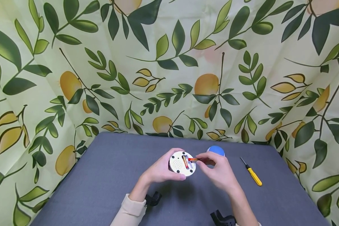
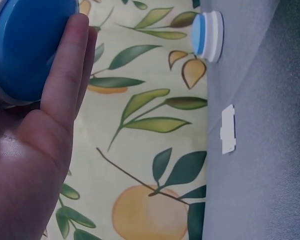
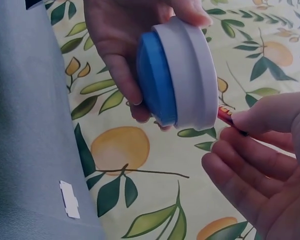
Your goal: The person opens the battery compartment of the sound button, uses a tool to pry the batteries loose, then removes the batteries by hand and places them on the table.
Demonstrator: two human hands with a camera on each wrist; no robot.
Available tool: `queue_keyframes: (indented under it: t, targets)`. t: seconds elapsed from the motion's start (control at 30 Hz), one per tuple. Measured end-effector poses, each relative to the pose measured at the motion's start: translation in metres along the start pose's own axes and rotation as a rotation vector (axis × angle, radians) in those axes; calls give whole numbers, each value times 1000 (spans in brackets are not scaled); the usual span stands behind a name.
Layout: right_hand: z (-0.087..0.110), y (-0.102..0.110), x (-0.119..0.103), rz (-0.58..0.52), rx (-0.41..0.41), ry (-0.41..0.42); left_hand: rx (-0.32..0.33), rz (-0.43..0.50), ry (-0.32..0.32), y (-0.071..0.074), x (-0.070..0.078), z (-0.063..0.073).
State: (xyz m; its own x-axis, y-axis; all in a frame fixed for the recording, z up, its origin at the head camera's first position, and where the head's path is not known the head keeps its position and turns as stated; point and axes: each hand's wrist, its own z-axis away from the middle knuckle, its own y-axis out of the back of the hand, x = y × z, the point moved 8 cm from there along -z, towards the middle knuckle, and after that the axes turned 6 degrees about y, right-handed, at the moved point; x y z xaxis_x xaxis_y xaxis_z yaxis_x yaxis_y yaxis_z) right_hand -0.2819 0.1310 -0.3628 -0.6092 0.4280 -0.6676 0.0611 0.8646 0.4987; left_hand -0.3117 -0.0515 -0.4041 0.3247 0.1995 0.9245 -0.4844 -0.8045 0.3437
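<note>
My left hand (image 1: pixel 159 169) grips a round white device (image 1: pixel 176 164) by its rim, above the table. Its underside, with speaker holes and dark feet, faces the head camera; the blue dome (image 3: pixel 152 80) on its other side shows in the wrist views. One red-and-black battery (image 1: pixel 185 162) lies in the uncovered battery compartment. Between thumb and fingers, my right hand (image 1: pixel 218 169) pinches a second battery (image 1: pixel 193 159), its far end at the compartment. The right wrist view shows only part of this battery, beside the device's white edge.
A second blue-and-white round device (image 1: pixel 216 150) stands behind my right hand. Farther right lies a screwdriver (image 1: pixel 253 175) with a yellow handle. A small white battery cover (image 3: pixel 69 199) rests on the grey table (image 1: pixel 115 157). Patterned cloth (image 1: pixel 169 78) hangs behind the table.
</note>
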Motion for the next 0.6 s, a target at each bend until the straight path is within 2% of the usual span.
queue_keyframes:
  t: [0.43, 0.6]
  targets:
    - [1, 7, 7, -137, 120, 32, 56, 12, 16, 16, -1, 4]
    - [-2, 5, 18, -168, 131, -10, 83, 14, 6, 26, 0, 7]
